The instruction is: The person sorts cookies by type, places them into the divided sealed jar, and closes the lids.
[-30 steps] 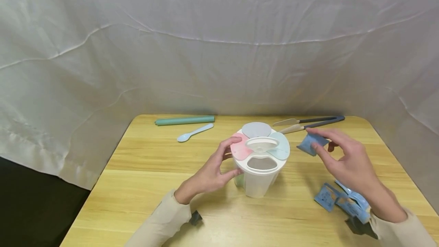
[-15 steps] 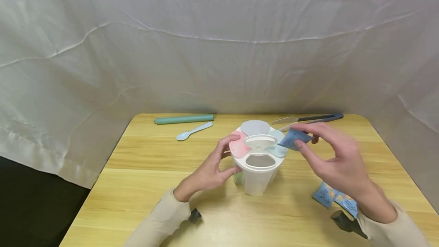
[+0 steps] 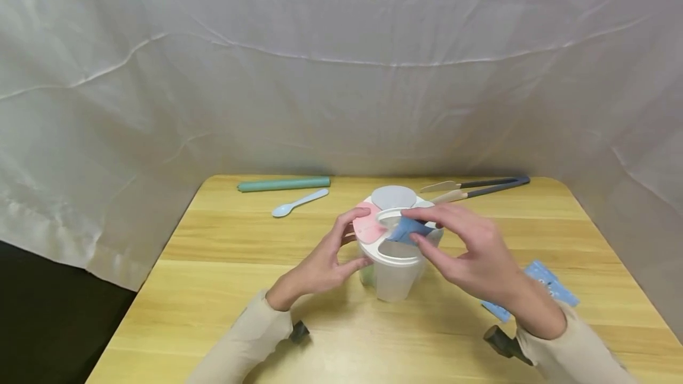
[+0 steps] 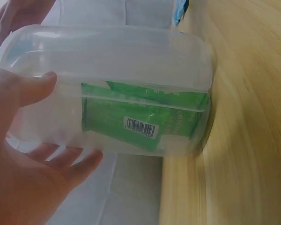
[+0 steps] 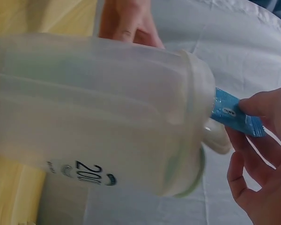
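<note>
A translucent plastic container with a white lid stands upright on the table. Its lid carries pink, grey and pale blue flaps, and the flap nearest the person is raised over an opening. My left hand grips the container's left side, thumb in front and fingers behind. Between thumb and fingers my right hand pinches a small blue packet right at the raised flap's opening. In the right wrist view the blue packet has its far end at the lid. Green packets show through the container wall in the left wrist view.
Several blue packets lie on the table by the right forearm. Towards the back are a teal stick-like case, a pale blue spoon and tongs. A grey-white curtain hangs behind the table.
My right hand has moved left with the blue packet, from beside the container to over the lid's opening. The left hand keeps its hold on the container.
</note>
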Action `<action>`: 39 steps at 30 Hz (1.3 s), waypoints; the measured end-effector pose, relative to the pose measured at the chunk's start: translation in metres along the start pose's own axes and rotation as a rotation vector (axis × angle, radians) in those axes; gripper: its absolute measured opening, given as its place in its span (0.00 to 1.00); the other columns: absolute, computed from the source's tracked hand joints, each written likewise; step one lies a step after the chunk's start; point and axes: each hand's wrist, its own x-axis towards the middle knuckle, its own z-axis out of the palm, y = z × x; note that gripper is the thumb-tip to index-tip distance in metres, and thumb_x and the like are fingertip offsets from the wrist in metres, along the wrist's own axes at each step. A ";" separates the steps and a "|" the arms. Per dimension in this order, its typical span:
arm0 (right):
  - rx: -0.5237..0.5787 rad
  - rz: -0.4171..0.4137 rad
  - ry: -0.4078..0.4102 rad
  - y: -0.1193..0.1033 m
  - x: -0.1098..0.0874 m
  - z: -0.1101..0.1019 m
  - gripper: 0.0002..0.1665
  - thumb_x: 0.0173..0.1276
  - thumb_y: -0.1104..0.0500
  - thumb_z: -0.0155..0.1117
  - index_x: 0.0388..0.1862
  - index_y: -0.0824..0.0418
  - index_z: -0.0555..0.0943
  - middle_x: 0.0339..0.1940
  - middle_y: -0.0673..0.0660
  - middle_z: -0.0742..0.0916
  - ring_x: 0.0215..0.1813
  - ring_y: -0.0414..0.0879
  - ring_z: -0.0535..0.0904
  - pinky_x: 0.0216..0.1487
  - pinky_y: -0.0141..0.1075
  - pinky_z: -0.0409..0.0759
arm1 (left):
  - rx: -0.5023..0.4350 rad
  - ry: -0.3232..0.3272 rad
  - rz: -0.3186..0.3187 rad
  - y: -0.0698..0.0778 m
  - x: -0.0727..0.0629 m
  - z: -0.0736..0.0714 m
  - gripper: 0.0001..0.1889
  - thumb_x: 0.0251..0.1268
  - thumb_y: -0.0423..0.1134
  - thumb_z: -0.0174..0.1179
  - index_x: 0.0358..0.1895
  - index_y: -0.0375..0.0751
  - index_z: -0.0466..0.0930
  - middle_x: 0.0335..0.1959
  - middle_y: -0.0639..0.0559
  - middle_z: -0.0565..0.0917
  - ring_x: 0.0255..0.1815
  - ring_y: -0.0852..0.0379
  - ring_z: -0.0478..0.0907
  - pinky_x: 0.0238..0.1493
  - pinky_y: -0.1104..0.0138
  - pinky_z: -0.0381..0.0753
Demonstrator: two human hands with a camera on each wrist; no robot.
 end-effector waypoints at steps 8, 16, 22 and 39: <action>-0.013 0.008 0.002 0.000 -0.004 0.006 0.21 0.85 0.47 0.63 0.56 0.62 0.91 0.44 0.54 0.94 0.40 0.42 0.85 0.44 0.26 0.83 | -0.003 0.006 -0.023 -0.001 -0.002 0.000 0.46 0.69 0.22 0.70 0.84 0.43 0.54 0.87 0.43 0.61 0.80 0.41 0.73 0.81 0.45 0.78; -0.031 -0.001 0.031 -0.002 -0.007 -0.002 0.21 0.84 0.47 0.63 0.52 0.64 0.91 0.45 0.57 0.94 0.41 0.42 0.86 0.46 0.23 0.85 | -0.008 0.009 -0.018 -0.002 -0.002 0.000 0.46 0.68 0.22 0.70 0.84 0.45 0.54 0.87 0.45 0.62 0.78 0.42 0.75 0.81 0.44 0.79; -0.085 0.056 0.046 0.009 -0.017 -0.016 0.20 0.83 0.48 0.65 0.51 0.64 0.91 0.42 0.56 0.94 0.44 0.37 0.85 0.47 0.21 0.80 | -0.003 0.008 -0.005 -0.002 -0.001 0.002 0.47 0.68 0.22 0.70 0.84 0.44 0.54 0.86 0.43 0.62 0.79 0.41 0.74 0.80 0.44 0.79; -0.338 0.415 -0.035 0.074 -0.092 -0.074 0.20 0.62 0.76 0.77 0.49 0.57 0.93 0.40 0.54 0.94 0.45 0.16 0.78 0.45 0.14 0.78 | -0.012 0.022 0.004 -0.003 -0.006 0.000 0.46 0.68 0.22 0.71 0.84 0.45 0.55 0.86 0.44 0.64 0.79 0.42 0.74 0.79 0.44 0.80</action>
